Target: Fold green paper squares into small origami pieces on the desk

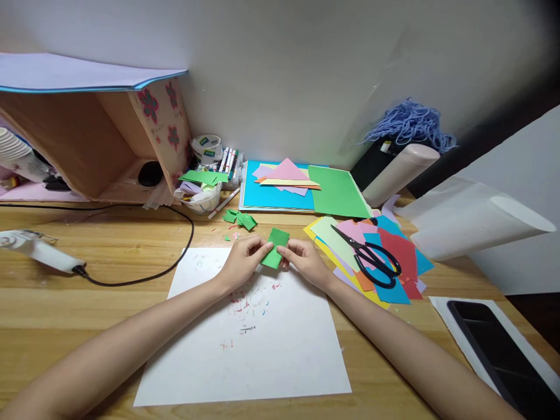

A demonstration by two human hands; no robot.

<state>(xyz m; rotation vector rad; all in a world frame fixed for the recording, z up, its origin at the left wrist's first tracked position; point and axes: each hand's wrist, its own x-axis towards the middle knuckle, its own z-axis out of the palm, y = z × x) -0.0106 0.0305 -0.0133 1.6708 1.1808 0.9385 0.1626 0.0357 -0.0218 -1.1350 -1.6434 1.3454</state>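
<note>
A small green rectangle of paper (pixel 276 242) is held up between my two hands, over the far edge of a large white sheet (pixel 245 367) marked with coloured smudges. My left hand (pixel 245 259) pinches the paper's left side with the thumb on top. On its lower right side, my right hand (pixel 304 259) grips it the same way. The fingers beneath the paper are partly hidden. Just beyond my left hand lie green paper scraps (pixel 240 219). To the right of my right hand, black-handled scissors (pixel 371 256) rest on loose coloured paper pieces (pixel 398 251).
At the back are a blue sheet (pixel 258 189), a green sheet (pixel 339 189) and a scrap basket (pixel 203 201). A glue gun (pixel 48 251) with its black cord lies left, before an open box (pixel 114 140). A phone (pixel 499 350) and paper roll (pixel 476 219) are right.
</note>
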